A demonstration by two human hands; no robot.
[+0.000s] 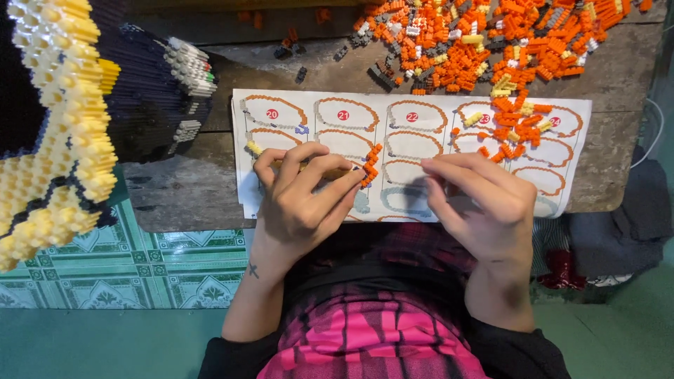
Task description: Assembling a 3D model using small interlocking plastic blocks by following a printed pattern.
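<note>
left hand (298, 200) fingers curled on orange strip (371, 165) (thin) | right hand (481, 207) fingers bent

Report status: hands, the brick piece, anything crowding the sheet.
Left hand pinching a curved orange brick strip. Right hand curled on the instruction sheet, contents hidden. Loose orange bricks spill onto the sheet's far right.

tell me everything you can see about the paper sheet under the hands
The sheet is white printed paper, lying flat on a worn wooden table with its near edge at the table's edge. It shows rows of orange-outlined ring shapes marked with red round labels. Loose orange and yellow bricks spill onto its far right part. The left hand, holding a short curved strip of orange bricks, and the right hand rest over its near half, hiding some of it.
</note>
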